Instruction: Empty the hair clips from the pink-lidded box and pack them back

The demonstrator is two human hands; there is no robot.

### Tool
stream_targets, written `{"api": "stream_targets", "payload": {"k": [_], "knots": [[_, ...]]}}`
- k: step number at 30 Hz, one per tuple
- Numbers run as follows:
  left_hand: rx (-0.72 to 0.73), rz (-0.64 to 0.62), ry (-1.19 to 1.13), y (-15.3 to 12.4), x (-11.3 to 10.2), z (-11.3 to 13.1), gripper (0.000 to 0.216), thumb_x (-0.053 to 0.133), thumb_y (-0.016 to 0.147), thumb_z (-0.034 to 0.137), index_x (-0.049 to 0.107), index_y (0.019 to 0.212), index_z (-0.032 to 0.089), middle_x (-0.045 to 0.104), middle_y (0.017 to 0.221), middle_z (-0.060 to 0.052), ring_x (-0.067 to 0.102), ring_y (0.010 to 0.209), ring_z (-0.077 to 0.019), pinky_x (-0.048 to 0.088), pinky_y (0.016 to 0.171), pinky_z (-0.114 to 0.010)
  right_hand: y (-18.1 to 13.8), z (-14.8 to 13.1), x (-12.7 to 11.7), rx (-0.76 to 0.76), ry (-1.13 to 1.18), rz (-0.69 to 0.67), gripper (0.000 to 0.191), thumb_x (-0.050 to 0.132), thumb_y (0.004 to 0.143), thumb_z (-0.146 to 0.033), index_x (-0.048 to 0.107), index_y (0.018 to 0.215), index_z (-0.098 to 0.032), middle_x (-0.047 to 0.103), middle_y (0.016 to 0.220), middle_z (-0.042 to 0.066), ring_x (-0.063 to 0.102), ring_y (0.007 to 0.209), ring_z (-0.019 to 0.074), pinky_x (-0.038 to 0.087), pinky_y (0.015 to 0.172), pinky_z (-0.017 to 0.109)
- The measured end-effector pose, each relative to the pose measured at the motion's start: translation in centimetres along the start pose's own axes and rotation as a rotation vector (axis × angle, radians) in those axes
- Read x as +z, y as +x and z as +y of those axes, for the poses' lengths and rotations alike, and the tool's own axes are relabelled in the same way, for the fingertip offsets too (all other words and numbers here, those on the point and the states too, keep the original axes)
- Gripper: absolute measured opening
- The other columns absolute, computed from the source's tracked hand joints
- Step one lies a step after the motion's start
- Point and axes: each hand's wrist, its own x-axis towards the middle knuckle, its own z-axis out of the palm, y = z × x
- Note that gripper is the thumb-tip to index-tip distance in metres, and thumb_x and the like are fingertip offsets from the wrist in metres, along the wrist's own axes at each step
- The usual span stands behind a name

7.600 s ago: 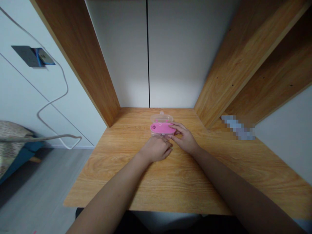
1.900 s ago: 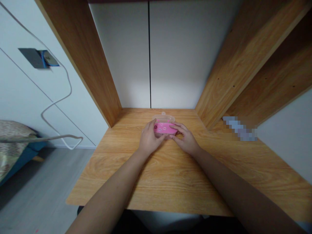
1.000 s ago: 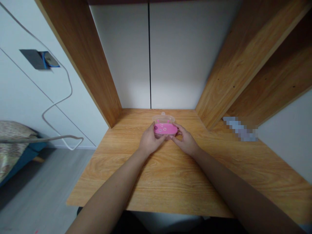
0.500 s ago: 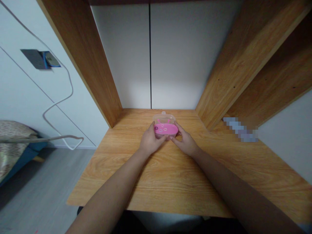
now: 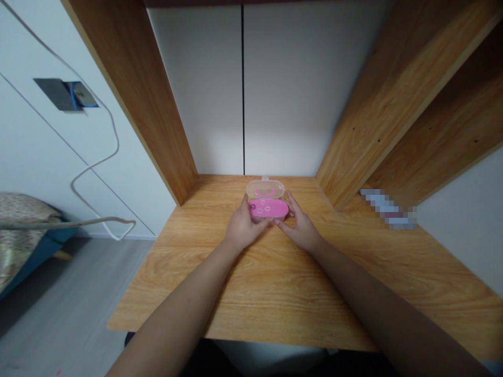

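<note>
A small oval plastic box has a pink top (image 5: 271,207) with several ring-like marks on it, and it rests on the wooden desk (image 5: 275,293). Its clear lid (image 5: 265,189), with a pink handle and a clasp, stands tipped back behind it. My left hand (image 5: 242,225) grips the box's left end, thumb along the front. At the right end, my right hand (image 5: 302,228) holds the box with its thumb at the front and fingers round the side. The fingertips behind the box are partly hidden.
Wooden side panels (image 5: 157,104) rise left and right of the desk, with a white back wall (image 5: 283,94) between. A pixelated item (image 5: 389,209) lies at the right. A white cable (image 5: 113,131) hangs on the left, near a patterned cloth (image 5: 23,225).
The clear lid has swung further back, away from the pink top. Both hands stay at the box, and the right forefinger has lifted slightly.
</note>
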Motion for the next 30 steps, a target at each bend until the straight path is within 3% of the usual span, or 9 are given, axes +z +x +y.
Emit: {"api": "stream_targets", "payload": {"k": [10,19,30], "knots": [[0.007,0.003,0.005,0.1,0.0,-0.1,0.113,0.073,0.074,0.066,0.019,0.156,0.008,0.066,0.127,-0.021,0.068,0.11,-0.0327,0.054,0.086,-0.039,0.0,-0.7,-0.2,-0.042,0.053,0.015,0.103,0.076,0.083,-0.032,0.009,0.161,-0.029,0.04,0.159,0.012,0.043,0.144,0.0272,0.037,0.119,0.051],[-0.032,-0.032,0.043,0.1,0.2,-0.2,0.123,0.069,0.075,0.071,0.008,0.158,0.004,0.069,0.119,-0.022,0.069,0.103,-0.0337,0.054,0.081,-0.039,0.3,-2.1,-0.2,-0.096,0.143,0.041,0.098,0.075,0.083,-0.031,0.014,0.16,-0.025,0.04,0.157,0.019,0.047,0.14,0.0287,0.037,0.117,0.052],[-0.015,-0.019,-0.001,0.0,-0.1,0.1,0.124,0.071,0.074,0.07,0.005,0.158,0.007,0.07,0.115,-0.019,0.07,0.1,-0.0322,0.054,0.079,-0.038,0.3,-1.2,-0.2,-0.099,0.102,0.077,0.101,0.078,0.081,-0.033,0.014,0.16,-0.028,0.042,0.155,0.018,0.05,0.136,0.029,0.04,0.115,0.052]]}}
